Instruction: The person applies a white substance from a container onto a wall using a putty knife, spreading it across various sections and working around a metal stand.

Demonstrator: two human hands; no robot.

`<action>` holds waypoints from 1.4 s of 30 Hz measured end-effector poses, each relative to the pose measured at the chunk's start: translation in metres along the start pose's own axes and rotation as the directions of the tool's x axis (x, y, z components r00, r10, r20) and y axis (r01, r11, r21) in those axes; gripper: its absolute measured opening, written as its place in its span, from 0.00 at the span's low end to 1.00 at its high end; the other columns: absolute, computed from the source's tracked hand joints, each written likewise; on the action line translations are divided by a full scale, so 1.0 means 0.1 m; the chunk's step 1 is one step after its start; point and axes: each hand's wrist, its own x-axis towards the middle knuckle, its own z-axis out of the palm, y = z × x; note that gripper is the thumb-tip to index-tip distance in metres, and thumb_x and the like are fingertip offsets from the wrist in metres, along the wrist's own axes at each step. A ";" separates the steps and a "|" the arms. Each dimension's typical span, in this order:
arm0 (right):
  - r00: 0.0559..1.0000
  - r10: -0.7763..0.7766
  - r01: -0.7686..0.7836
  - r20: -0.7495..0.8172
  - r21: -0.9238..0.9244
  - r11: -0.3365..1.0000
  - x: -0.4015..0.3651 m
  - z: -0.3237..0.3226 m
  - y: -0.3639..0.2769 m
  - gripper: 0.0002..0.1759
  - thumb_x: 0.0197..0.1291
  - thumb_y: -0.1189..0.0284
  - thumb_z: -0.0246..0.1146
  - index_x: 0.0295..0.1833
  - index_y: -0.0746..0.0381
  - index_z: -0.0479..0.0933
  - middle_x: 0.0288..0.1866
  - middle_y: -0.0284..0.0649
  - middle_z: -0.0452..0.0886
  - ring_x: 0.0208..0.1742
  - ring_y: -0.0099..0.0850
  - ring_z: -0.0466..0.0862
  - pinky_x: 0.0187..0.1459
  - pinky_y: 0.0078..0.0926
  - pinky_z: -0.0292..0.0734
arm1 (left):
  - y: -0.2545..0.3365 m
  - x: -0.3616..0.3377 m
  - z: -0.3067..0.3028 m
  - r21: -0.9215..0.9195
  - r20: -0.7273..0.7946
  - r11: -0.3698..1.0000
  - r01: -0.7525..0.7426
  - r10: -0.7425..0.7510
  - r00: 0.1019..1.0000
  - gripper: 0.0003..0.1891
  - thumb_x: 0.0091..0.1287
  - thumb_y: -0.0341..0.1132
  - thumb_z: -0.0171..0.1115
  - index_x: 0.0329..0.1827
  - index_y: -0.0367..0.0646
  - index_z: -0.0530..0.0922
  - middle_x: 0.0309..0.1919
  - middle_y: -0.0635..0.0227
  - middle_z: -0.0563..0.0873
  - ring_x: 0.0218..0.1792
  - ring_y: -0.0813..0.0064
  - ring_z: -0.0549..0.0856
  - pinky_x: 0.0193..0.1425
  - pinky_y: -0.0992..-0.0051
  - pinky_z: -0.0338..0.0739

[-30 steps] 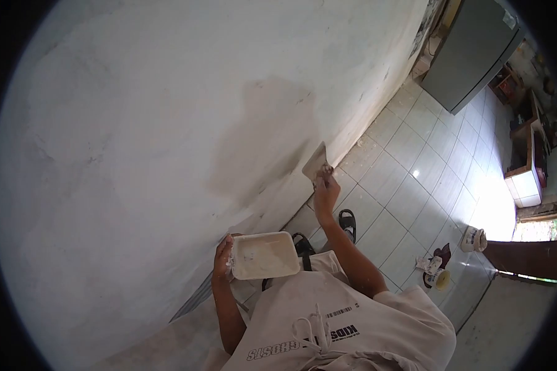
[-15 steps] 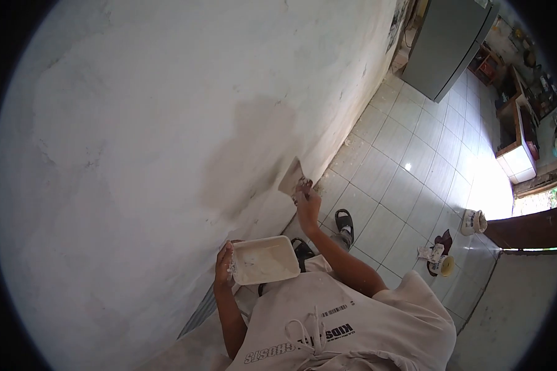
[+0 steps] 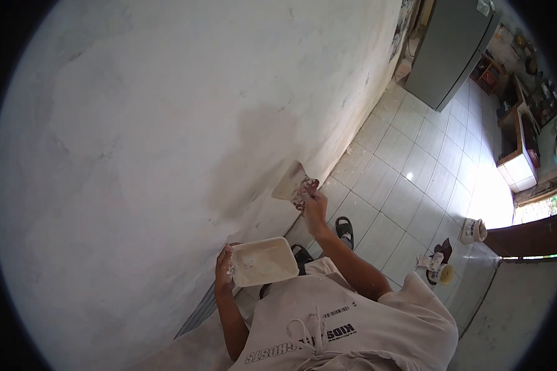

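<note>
My left hand [image 3: 224,271] grips the left end of a shallow cream tray [image 3: 265,262], with whitish residue inside it. In my right hand [image 3: 313,207] is a putty knife [image 3: 290,183], its broad blade close to the lower part of the white wall [image 3: 136,154]; whether the blade touches the wall I cannot tell. Whitish paste clings to the knife's handle end and to my fingers.
A grey refrigerator [image 3: 449,52] stands on the tiled floor [image 3: 387,179] at the upper right. Near the right wall are a white bucket [image 3: 473,231] and a yellowish cup [image 3: 445,274]. My sandalled feet [image 3: 344,230] are beneath my arms.
The putty knife is turned slightly, its blade now flatter toward the wall, and my right hand has shifted a little right and down. The view has moved slightly.
</note>
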 end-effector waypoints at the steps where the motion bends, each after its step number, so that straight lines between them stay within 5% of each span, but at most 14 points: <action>1: 0.999 -0.002 0.002 -0.038 -0.004 1.000 0.08 -0.06 0.12 0.05 0.64 0.74 0.60 0.40 0.65 0.79 0.27 0.28 0.75 0.22 0.16 0.70 0.22 0.15 0.64 | -0.01 0.00 -0.01 -0.006 -0.005 1.000 -0.004 0.004 1.000 0.21 0.73 0.50 0.50 0.48 0.38 0.77 0.38 0.67 0.82 0.38 0.76 0.81 0.46 0.74 0.76; 12: 0.990 0.055 -0.043 0.129 -0.093 0.995 -0.24 0.36 -0.15 0.07 0.65 0.73 0.59 0.41 0.64 0.80 0.28 0.25 0.73 0.25 0.14 0.69 0.26 0.15 0.64 | -0.18 0.08 -0.11 -0.023 -0.033 1.000 -0.004 0.004 0.999 0.22 0.73 0.50 0.49 0.48 0.38 0.78 0.38 0.67 0.83 0.40 0.76 0.80 0.48 0.74 0.75; 15: 0.995 -0.099 0.102 0.031 -0.120 0.988 0.01 0.01 0.03 0.11 0.64 0.72 0.58 0.39 0.70 0.79 0.24 0.32 0.75 0.25 0.17 0.71 0.26 0.18 0.67 | -0.12 0.06 -0.04 0.026 -0.029 1.000 -0.010 0.010 1.000 0.21 0.73 0.50 0.48 0.48 0.38 0.77 0.38 0.67 0.82 0.40 0.77 0.80 0.49 0.75 0.74; 17: 0.946 -0.323 0.287 0.016 -0.501 0.817 0.25 -0.20 0.23 0.09 0.65 0.73 0.59 0.42 0.68 0.80 0.28 0.28 0.77 0.27 0.15 0.72 0.26 0.15 0.67 | -0.14 0.05 -0.03 0.000 -0.047 1.000 -0.016 0.016 0.999 0.21 0.74 0.49 0.48 0.48 0.38 0.77 0.38 0.68 0.82 0.40 0.77 0.80 0.48 0.75 0.74; 19: 0.907 -0.417 0.363 0.061 -0.615 0.700 0.33 -0.04 0.28 0.12 0.65 0.75 0.58 0.50 0.72 0.76 0.39 0.41 0.84 0.35 0.27 0.83 0.33 0.19 0.75 | -0.11 0.04 0.02 -0.026 -0.060 0.999 -0.027 0.025 0.998 0.21 0.74 0.49 0.48 0.47 0.38 0.77 0.38 0.68 0.82 0.39 0.77 0.80 0.48 0.75 0.74; 21: 0.594 -0.656 0.773 0.465 -0.557 0.306 0.37 0.13 0.36 0.17 0.64 0.78 0.57 0.58 0.72 0.72 0.54 0.54 0.79 0.50 0.45 0.83 0.46 0.28 0.79 | -0.07 0.01 0.06 -0.049 -0.045 0.999 -0.013 0.011 0.999 0.21 0.74 0.49 0.49 0.47 0.38 0.77 0.37 0.69 0.82 0.39 0.78 0.80 0.48 0.76 0.74; 22: 0.572 -0.584 0.797 0.576 -0.560 0.228 0.41 0.10 0.50 0.22 0.64 0.80 0.56 0.64 0.69 0.67 0.64 0.61 0.68 0.61 0.46 0.75 0.56 0.33 0.76 | -0.08 0.01 0.07 -0.059 -0.058 0.998 -0.023 0.019 0.998 0.21 0.74 0.49 0.49 0.47 0.38 0.77 0.37 0.69 0.82 0.39 0.78 0.80 0.48 0.76 0.74; 29: 0.576 -0.182 0.789 0.797 -0.484 0.380 0.23 -0.74 0.74 0.19 0.64 0.78 0.55 0.60 0.72 0.70 0.58 0.62 0.73 0.52 0.44 0.82 0.49 0.34 0.79 | -0.16 0.04 0.08 -0.030 -0.083 0.996 -0.079 0.076 0.994 0.19 0.73 0.48 0.50 0.47 0.39 0.78 0.37 0.70 0.82 0.39 0.79 0.80 0.47 0.76 0.75; 31: 0.895 -0.095 0.429 0.436 -0.780 0.456 0.22 -0.79 0.60 0.14 0.63 0.75 0.55 0.50 0.74 0.76 0.42 0.54 0.82 0.35 0.33 0.82 0.36 0.30 0.78 | -0.13 0.01 0.14 -0.016 -0.105 0.994 -0.108 0.106 0.989 0.19 0.73 0.48 0.50 0.47 0.39 0.77 0.37 0.70 0.82 0.39 0.79 0.80 0.47 0.76 0.75; 32: 0.888 -0.084 0.438 0.452 -0.776 0.453 0.30 -0.74 0.56 0.14 0.63 0.75 0.55 0.50 0.74 0.76 0.42 0.54 0.82 0.35 0.33 0.82 0.36 0.30 0.78 | -0.12 -0.01 0.17 -0.031 -0.122 0.997 -0.069 0.065 0.990 0.19 0.73 0.48 0.51 0.48 0.39 0.77 0.38 0.70 0.82 0.40 0.79 0.80 0.49 0.76 0.74; 34: 0.977 -0.201 0.203 0.074 -0.624 0.755 0.51 -0.48 0.41 0.10 0.61 0.74 0.56 0.37 0.72 0.78 0.25 0.38 0.77 0.27 0.21 0.71 0.26 0.27 0.68 | -0.16 -0.04 0.25 -0.059 -0.153 0.998 -0.028 0.019 0.988 0.19 0.72 0.48 0.53 0.49 0.39 0.77 0.39 0.70 0.82 0.42 0.79 0.80 0.51 0.76 0.73; 37: 0.971 -0.187 0.227 0.148 -0.331 0.916 0.65 0.04 0.39 0.10 0.60 0.74 0.55 0.31 0.69 0.76 0.22 0.32 0.73 0.26 0.20 0.70 0.24 0.26 0.63 | -0.39 0.04 0.19 -0.078 -0.357 0.996 0.037 -0.062 0.932 0.21 0.69 0.50 0.56 0.51 0.40 0.77 0.42 0.71 0.82 0.45 0.78 0.79 0.54 0.76 0.70; 39: 0.973 -0.041 0.145 0.226 -0.469 0.871 0.48 0.24 0.26 0.10 0.60 0.75 0.54 0.30 0.70 0.75 0.23 0.33 0.74 0.27 0.20 0.71 0.27 0.23 0.65 | -0.56 -0.01 0.15 -0.092 -0.306 0.996 0.000 -0.028 0.952 0.23 0.67 0.51 0.59 0.54 0.40 0.76 0.45 0.71 0.81 0.49 0.77 0.78 0.56 0.76 0.69; 42: 0.899 0.129 0.134 0.417 -0.545 0.828 -0.11 0.29 -0.10 0.07 0.59 0.78 0.54 0.33 0.70 0.76 0.26 0.32 0.76 0.29 0.20 0.74 0.34 0.20 0.71 | -0.50 -0.36 0.63 -0.112 -0.543 0.992 -0.059 -0.011 0.839 0.25 0.67 0.49 0.60 0.58 0.38 0.74 0.48 0.70 0.80 0.51 0.75 0.78 0.58 0.74 0.68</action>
